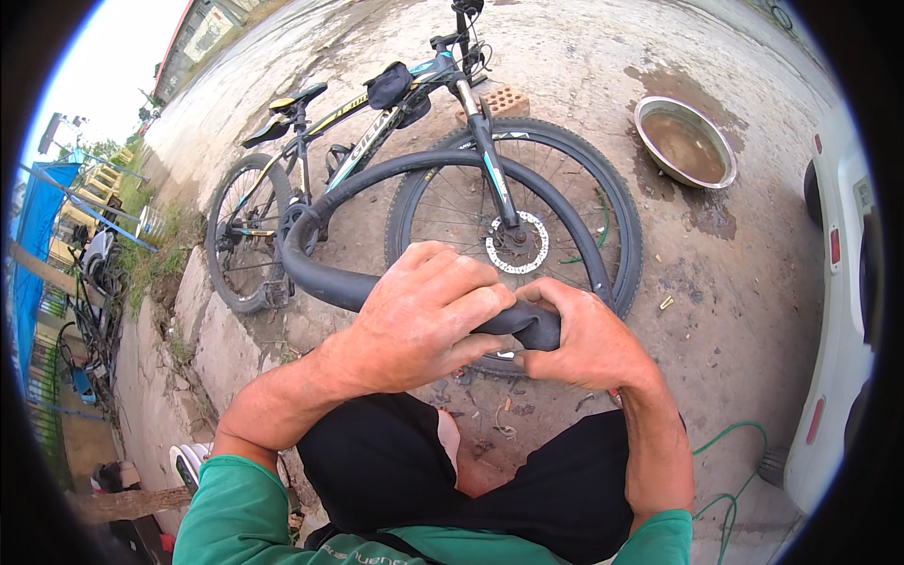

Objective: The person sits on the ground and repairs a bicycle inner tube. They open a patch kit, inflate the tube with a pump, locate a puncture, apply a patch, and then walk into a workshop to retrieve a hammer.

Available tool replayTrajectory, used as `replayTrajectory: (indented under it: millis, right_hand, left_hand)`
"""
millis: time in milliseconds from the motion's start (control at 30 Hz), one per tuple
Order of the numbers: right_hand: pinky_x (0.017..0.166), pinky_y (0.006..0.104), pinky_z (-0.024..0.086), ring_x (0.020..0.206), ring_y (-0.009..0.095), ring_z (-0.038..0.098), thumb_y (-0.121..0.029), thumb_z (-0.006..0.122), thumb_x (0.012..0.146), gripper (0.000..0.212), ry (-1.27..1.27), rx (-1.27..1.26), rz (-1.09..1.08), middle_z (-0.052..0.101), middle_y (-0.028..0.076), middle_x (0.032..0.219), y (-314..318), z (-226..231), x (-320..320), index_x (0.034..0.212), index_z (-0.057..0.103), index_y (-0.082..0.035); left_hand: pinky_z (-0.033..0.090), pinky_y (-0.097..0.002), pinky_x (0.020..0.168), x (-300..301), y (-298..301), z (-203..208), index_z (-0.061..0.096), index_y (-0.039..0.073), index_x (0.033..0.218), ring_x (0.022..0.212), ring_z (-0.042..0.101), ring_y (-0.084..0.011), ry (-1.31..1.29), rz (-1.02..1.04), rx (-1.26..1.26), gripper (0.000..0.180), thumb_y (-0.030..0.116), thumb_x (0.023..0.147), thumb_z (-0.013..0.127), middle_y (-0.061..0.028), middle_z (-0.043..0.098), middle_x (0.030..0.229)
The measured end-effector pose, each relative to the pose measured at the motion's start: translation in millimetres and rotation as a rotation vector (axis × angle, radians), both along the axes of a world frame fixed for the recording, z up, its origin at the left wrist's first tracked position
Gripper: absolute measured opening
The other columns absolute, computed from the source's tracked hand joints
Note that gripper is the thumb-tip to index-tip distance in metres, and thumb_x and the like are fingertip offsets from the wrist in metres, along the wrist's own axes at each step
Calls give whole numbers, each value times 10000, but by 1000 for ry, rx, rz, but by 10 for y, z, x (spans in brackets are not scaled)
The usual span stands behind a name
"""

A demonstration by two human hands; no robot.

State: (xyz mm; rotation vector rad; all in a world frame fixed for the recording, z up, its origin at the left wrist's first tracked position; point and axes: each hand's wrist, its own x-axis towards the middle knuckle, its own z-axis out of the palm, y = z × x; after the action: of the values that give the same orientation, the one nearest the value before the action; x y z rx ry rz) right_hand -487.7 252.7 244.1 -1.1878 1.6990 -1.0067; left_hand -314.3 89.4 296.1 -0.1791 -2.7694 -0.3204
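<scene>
A black bicycle inner tube point(331, 283), plump with air, loops out in front of me. My left hand point(428, 315) wraps round it, knuckles up. Close beside, my right hand point(589, 337) grips the same tube between thumb and fingers. The short stretch of tube between both hands is creased and twisted. Behind the loop, a bicycle point(377, 141) with a black, blue and yellow frame leans to one side. Its front wheel point(617, 202) with a white brake disc point(517, 243) is partly hidden by the tube and my hands.
A metal basin point(725, 169) of murky water stands at the right on wet concrete. Behind the front wheel lies a perforated brick point(507, 101). A white vehicle point(843, 311) borders the right side, near a green hose point(730, 499). Clutter and a blue tarp point(47, 207) line the left.
</scene>
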Motion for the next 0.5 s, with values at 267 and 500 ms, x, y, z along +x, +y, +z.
replayTrajectory:
  millis: [267,500]
  right_hand:
    - [808,405,555,859,288,718,-211,819,682,605,-22,-76,72,733,172,933,56,-85,-109,1224,666,11]
    - [792,370,553,849,224,700,-281,920,719,610,-89,-144,85,735,143,944,34,-112,-26,1200,708,28]
  left_hand:
    - [498,-436,871,23,-122,23,688,94,1159,924,667,-261,15,-11,-90,488,142,706,863,-44,678,975]
    - [526,-451,875,44,-509,150,726,73,1148,944,691,-296,-140,-143,6,446,223,754,872,-85,727,1056]
